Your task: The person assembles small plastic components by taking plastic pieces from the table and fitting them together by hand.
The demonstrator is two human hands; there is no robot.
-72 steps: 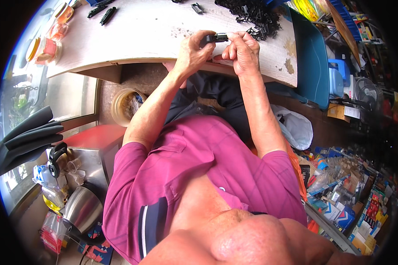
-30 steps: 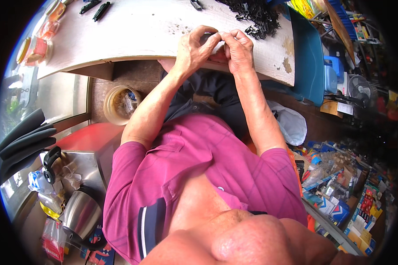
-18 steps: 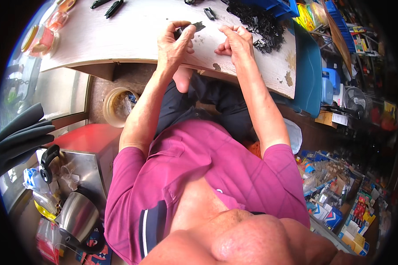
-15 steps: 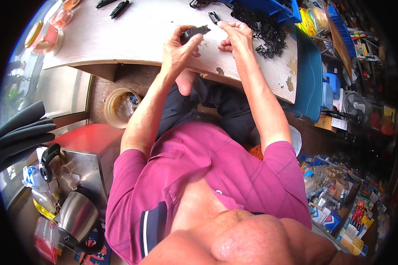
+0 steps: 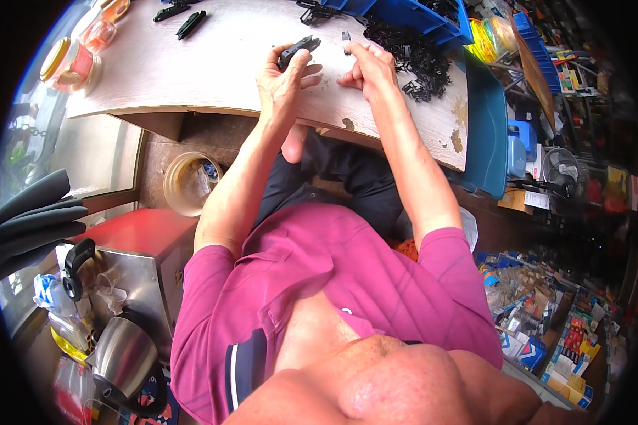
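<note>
My left hand [image 5: 280, 83] is closed around a long black plastic part [image 5: 298, 52] and holds it just over the white worktable [image 5: 191, 78]. My right hand [image 5: 373, 69] has its thumb and forefinger pinched at a small black piece [image 5: 346, 41], which sticks out past the fingertips; its exact kind is too small to tell. A gap separates the two hands. Right of the right hand lies a tangled heap of small black plastic parts [image 5: 424, 62]. Another black part [image 5: 317, 12] lies at the far side, beyond both hands.
A blue crate [image 5: 443, 30] stands behind the heap. Two finished-looking black pieces, one a slim black part [image 5: 191, 25], lie far left near a lidded jar [image 5: 67, 65]. Below the table are a bucket [image 5: 184, 185] and a teal bin [image 5: 485, 134]. A metal kettle [image 5: 126, 348] stands lower left.
My right fingers have closed on the small black piece that lay by them on the table. My left hand has tilted the black part upward. The whole view has shifted slightly.
</note>
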